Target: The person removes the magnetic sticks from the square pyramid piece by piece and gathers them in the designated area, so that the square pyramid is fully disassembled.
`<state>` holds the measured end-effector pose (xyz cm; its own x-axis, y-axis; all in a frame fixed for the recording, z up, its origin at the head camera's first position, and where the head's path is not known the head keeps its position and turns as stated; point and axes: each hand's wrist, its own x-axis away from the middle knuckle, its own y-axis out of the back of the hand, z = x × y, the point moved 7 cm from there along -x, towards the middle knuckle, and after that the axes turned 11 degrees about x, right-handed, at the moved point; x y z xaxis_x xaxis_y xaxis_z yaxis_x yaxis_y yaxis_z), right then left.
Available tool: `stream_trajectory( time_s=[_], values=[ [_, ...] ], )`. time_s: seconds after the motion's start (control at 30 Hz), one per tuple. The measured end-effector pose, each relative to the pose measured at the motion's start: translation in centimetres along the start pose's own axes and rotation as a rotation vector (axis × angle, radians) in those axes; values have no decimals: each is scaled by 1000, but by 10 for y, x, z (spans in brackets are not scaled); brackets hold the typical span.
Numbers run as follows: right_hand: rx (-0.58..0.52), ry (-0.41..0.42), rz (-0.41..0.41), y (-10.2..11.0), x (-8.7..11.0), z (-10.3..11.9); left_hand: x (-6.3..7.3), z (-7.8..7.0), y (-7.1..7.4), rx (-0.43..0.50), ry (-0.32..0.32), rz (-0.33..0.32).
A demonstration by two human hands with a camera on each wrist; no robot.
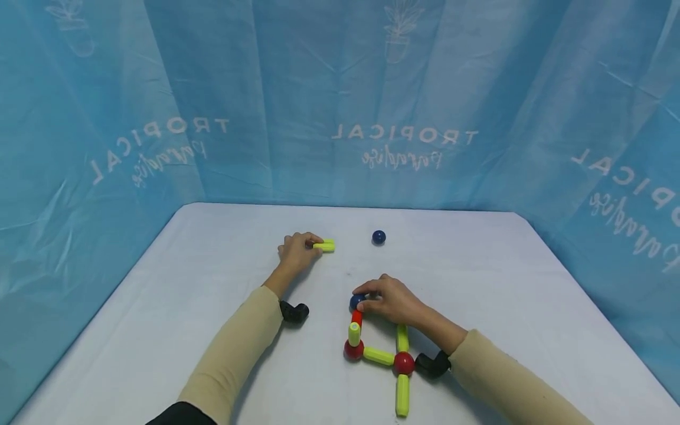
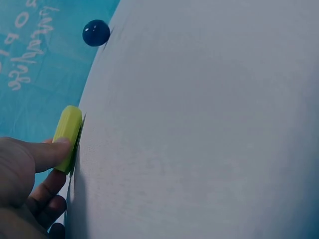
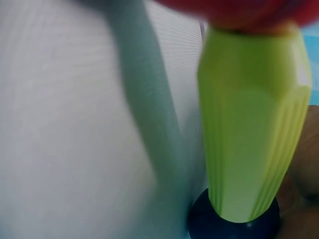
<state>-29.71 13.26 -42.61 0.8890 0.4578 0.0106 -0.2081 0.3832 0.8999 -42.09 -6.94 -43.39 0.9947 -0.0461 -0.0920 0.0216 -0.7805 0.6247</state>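
Note:
At the back of the white table my left hand [image 1: 299, 251] pinches a yellow-green magnetic rod [image 2: 70, 124] between thumb and fingers. Two such rods [image 1: 326, 247] lie side by side there in the head view. My right hand [image 1: 393, 300] holds a dark blue ball [image 1: 357, 302] with thumb and fingertips. A red rod [image 1: 357, 319] joins that ball to a red ball [image 1: 353, 350], from which another yellow-green rod [image 1: 354, 334] sticks up. In the right wrist view, a yellow-green rod [image 3: 251, 124] links a red ball [image 3: 249, 12] and a dark blue ball [image 3: 234, 224].
A second red ball [image 1: 404, 363] is joined to the first by a yellow-green rod [image 1: 379, 356]; another rod [image 1: 402, 395] points toward the front. A loose dark blue ball [image 1: 379, 237] sits near the back. Blue curtains [image 1: 329, 88] surround the table.

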Motion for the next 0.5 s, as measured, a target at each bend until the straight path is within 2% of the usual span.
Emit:
stream_trajectory(
  time_s=[0.17,0.27,0.5],
  values=[
    [27,35,2,3,1,3,-2,0,-2,-34,-6,2],
    [35,85,23,5,3,8,-2,1,-2,-38,-4,4],
    [53,284,132,2,10,23,-1,2,-1,-32,-3,0]
  ],
)
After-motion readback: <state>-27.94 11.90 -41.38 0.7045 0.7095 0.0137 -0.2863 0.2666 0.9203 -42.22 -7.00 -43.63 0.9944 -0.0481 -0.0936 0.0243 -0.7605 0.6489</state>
